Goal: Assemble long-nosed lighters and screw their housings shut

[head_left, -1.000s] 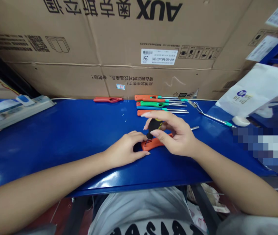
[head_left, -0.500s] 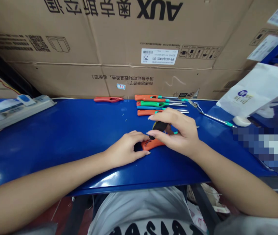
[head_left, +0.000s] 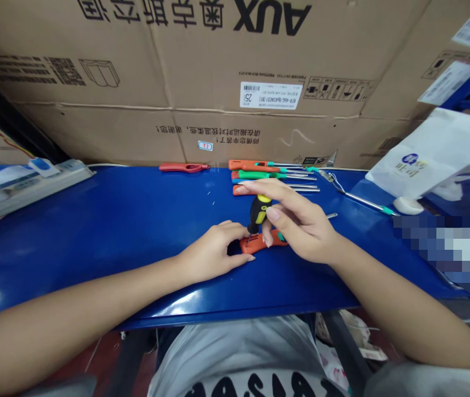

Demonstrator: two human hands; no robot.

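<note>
An orange long-nosed lighter (head_left: 263, 242) lies on the blue tabletop, its metal tube pointing right and its middle partly covered by my right hand. The fingers and thumb of my left hand (head_left: 217, 251) close around the lighter's left end. My right hand (head_left: 301, 223) has a short black-and-yellow screwdriver (head_left: 258, 212) between thumb and fingers, with the index finger stretched over its top. The screwdriver stands nearly upright, tip down at the left part of the lighter's handle.
Behind my hands lie several lighters, among them a green one (head_left: 255, 175). A red handle shell (head_left: 183, 167) lies left of them. A cardboard box (head_left: 201, 121) stands along the back. At right are a white bag (head_left: 433, 154) and a thin metal rod (head_left: 362, 200); at left, a power strip (head_left: 32, 190).
My right hand has shifted its fingers on the screwdriver, so more of the handle shows and it stands more upright. My left hand and the lighter have stayed in place.
</note>
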